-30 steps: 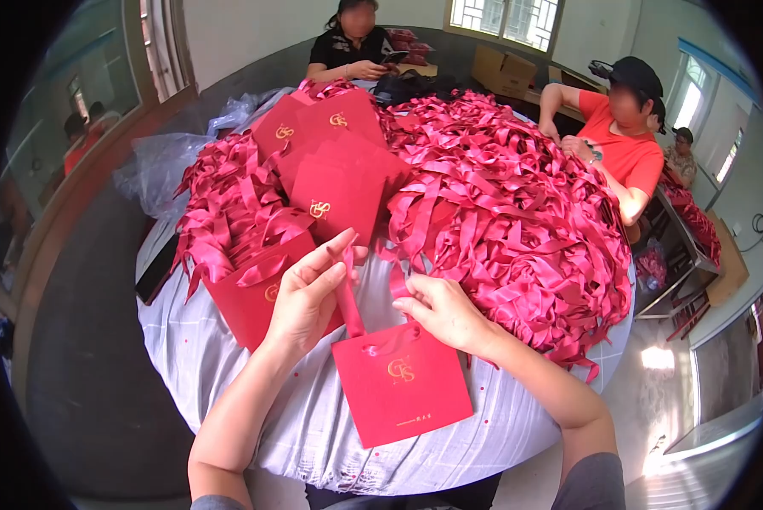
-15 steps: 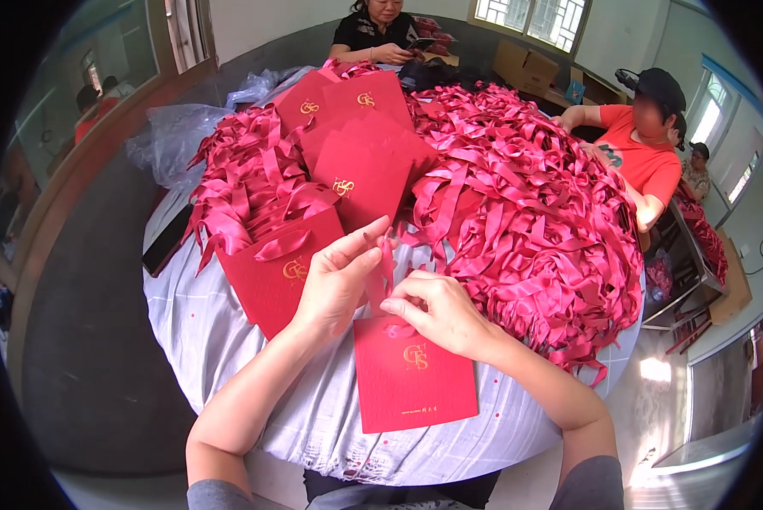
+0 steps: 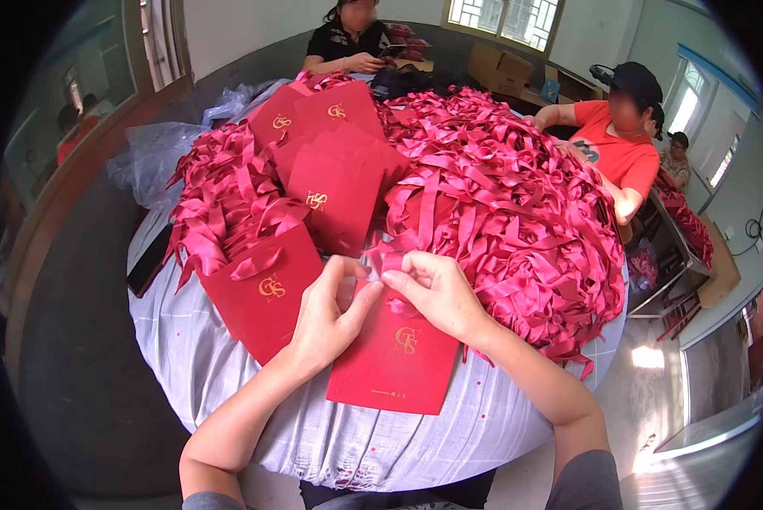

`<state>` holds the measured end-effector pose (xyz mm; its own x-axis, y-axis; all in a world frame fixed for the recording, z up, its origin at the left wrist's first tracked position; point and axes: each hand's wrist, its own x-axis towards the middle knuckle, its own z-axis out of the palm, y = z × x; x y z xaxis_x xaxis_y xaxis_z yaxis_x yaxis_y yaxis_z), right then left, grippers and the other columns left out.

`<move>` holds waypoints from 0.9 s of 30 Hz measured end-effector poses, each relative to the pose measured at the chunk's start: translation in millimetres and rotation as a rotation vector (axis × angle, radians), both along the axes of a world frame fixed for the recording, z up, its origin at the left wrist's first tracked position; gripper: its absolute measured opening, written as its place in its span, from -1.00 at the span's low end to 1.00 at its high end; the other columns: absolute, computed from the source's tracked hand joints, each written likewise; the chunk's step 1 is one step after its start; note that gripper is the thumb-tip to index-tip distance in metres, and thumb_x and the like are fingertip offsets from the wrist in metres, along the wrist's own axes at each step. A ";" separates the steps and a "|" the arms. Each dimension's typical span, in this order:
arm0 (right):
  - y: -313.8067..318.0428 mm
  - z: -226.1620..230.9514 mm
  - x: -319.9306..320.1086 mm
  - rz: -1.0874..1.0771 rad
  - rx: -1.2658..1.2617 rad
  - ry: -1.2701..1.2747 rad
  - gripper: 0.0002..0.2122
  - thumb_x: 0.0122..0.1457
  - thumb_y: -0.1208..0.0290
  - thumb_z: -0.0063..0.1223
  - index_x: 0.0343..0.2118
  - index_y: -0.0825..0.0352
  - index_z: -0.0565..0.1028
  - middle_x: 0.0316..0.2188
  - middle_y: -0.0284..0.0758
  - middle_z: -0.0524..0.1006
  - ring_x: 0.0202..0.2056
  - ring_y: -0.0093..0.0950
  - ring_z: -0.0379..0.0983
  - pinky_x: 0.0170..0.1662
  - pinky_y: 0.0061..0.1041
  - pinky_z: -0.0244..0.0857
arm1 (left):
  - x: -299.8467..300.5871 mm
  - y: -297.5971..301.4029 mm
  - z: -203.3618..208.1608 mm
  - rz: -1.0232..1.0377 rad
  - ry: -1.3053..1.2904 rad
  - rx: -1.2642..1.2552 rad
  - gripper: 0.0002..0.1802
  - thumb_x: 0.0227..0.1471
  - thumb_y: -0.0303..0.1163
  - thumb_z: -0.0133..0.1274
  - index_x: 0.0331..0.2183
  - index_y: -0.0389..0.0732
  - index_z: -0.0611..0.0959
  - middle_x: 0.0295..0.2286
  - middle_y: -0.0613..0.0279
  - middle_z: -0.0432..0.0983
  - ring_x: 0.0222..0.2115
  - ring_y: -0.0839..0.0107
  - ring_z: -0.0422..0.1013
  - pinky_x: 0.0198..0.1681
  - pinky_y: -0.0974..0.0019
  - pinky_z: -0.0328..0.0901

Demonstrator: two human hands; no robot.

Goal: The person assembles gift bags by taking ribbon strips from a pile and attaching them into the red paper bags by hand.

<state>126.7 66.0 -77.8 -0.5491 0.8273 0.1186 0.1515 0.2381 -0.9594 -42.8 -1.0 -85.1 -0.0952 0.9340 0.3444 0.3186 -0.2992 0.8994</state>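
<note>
A red paper bag (image 3: 394, 365) with a gold emblem lies flat on the tablecloth in front of me. From its top edge comes a pink satin ribbon (image 3: 388, 257). My left hand (image 3: 330, 314) is at the bag's upper left corner, thumb and forefinger closed on the ribbon. Close beside it, my right hand (image 3: 439, 297) pinches the same ribbon between thumb and fingers. The fingers partly hide the ribbon's ends, and I cannot tell whether it is knotted. Left of my hands stands a row of red bags (image 3: 258, 310) with ribbons bunched on top.
Loose red bags (image 3: 335, 183) lie beyond my hands, and a large heap of ribboned bags (image 3: 517, 221) fills the right. A dark phone (image 3: 149, 268) and clear plastic (image 3: 148, 161) are at the left edge. Co-workers sit right (image 3: 624, 149) and far (image 3: 347, 47).
My left hand has dropped from the raised ribbon to the bag's top edge, near my right hand. The ribbon, stretched upward before, is now gathered low between the fingers. The view has shifted slightly.
</note>
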 end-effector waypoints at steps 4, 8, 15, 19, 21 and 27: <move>-1.1 11.2 4.0 -0.002 0.021 0.036 -0.86 0.23 0.43 -0.03 -0.44 0.38 0.41 -0.52 -0.47 0.47 -0.46 -0.74 0.39 -0.45 -0.71 0.38 | 4.5 -1.3 -0.9 -0.102 -0.018 0.047 -0.74 0.07 -0.41 0.07 -0.21 -0.27 0.43 -0.56 0.28 0.45 -0.63 0.71 0.25 -0.57 0.52 0.17; 0.4 7.6 5.6 -0.054 0.116 -0.028 -0.83 0.22 0.43 -0.01 -0.49 0.38 0.38 -0.57 -0.46 0.44 -0.51 -0.74 0.38 -0.53 -0.70 0.36 | 8.9 -2.6 -8.7 -0.122 -0.046 0.064 -0.76 0.08 -0.45 0.06 -0.20 -0.27 0.44 -0.57 0.33 0.39 -0.59 0.71 0.23 -0.54 0.53 0.18; -3.3 12.1 3.8 -0.103 0.178 -0.096 -0.80 0.20 0.42 0.02 -0.51 0.40 0.37 -0.63 -0.44 0.42 -0.57 -0.72 0.38 -0.59 -0.67 0.28 | 9.9 -9.0 -4.7 -0.186 -0.046 -0.027 -0.82 0.14 -0.51 -0.03 -0.20 -0.30 0.39 -0.37 0.34 0.38 -0.36 0.66 0.32 -0.28 0.57 0.25; -6.8 12.7 1.7 -0.135 0.170 -0.128 -0.80 0.18 0.42 0.05 -0.53 0.40 0.38 -0.69 -0.45 0.41 -0.60 -0.75 0.32 -0.60 -0.65 0.20 | 11.9 -9.6 -6.1 -0.222 -0.101 0.015 -0.82 0.13 -0.53 -0.03 -0.20 -0.31 0.39 -0.36 0.33 0.37 -0.35 0.66 0.32 -0.27 0.57 0.24; -7.6 14.7 1.6 -0.151 0.227 -0.149 -0.80 0.16 0.42 0.07 -0.53 0.40 0.39 -0.71 -0.44 0.39 -0.61 -0.74 0.30 -0.59 -0.62 0.19 | 14.0 -9.1 -8.6 -0.198 -0.135 0.087 -0.79 0.08 -0.56 0.03 -0.21 -0.32 0.42 -0.40 0.31 0.41 -0.42 0.68 0.32 -0.38 0.56 0.28; -11.7 13.3 1.5 -0.179 0.370 -0.140 -0.82 0.11 0.44 0.09 -0.52 0.43 0.41 -0.72 -0.36 0.39 -0.63 -0.70 0.28 -0.58 -0.54 0.17 | 15.1 -5.9 -15.2 -0.213 -0.051 0.166 -0.75 0.06 -0.55 0.07 -0.22 -0.28 0.38 -0.38 0.30 0.39 -0.37 0.67 0.34 -0.33 0.54 0.31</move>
